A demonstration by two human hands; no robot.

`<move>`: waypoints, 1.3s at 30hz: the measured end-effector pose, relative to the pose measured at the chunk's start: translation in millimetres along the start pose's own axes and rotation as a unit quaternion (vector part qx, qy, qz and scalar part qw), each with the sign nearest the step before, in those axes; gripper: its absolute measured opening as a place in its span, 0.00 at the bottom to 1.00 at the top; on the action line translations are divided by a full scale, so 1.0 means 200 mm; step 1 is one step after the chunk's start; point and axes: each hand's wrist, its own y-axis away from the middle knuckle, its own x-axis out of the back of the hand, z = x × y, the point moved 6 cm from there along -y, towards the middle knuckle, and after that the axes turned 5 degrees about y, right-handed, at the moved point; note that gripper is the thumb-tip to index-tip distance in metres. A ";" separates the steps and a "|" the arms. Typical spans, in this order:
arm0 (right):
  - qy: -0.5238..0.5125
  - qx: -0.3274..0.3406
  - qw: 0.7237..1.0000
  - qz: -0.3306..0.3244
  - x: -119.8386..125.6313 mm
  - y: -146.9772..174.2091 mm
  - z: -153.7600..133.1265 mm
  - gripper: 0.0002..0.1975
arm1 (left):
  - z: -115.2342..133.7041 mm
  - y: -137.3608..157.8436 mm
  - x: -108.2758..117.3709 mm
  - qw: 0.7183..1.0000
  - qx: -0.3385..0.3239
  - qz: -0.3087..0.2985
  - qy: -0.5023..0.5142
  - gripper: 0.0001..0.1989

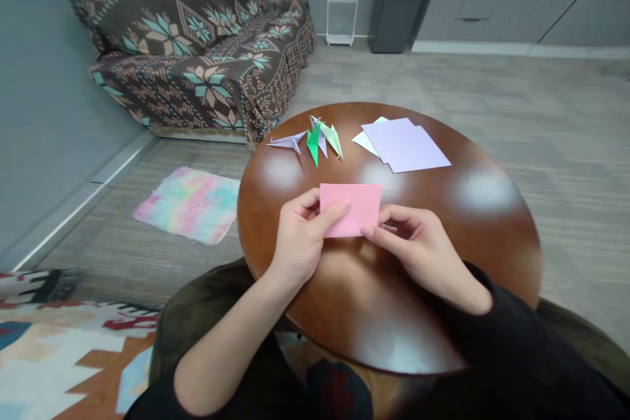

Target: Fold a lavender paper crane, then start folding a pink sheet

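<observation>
A pink sheet of paper [361,203], folded to a small rectangle, is held up above the round table. My left hand [302,230] grips its left side, the thumb flat on the near face and the fingers behind. At its lower right corner, my right hand [418,239] pinches the paper between thumb and fingers. Beyond the hands lie several folded paper cranes: a lilac crane [290,142], a green crane [315,143] and a pale green crane [333,140] among them. To their right are flat lilac paper sheets [408,144] over a pale green sheet [364,142].
The glossy brown round table [492,243] stands close in front of my lap. Behind it on the left is a sofa [197,46] under a patterned cover. A pastel fluffy mat [189,203] lies on the floor. Grey cabinets [502,6] line the back right.
</observation>
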 end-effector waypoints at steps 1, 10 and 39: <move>0.000 -0.002 1.000 -0.007 0.00 0.00 0.01 0.18 | 0.01 0.00 0.01 1.000 -0.003 0.009 0.003 0.09; 0.010 -0.011 1.000 -0.017 -0.01 0.00 0.03 0.16 | 0.13 -0.06 0.09 0.995 -0.056 0.053 0.058 0.06; 0.226 0.317 0.914 0.116 0.01 0.06 -0.13 0.12 | 0.07 -0.01 -0.02 0.979 0.000 -0.093 -0.183 0.07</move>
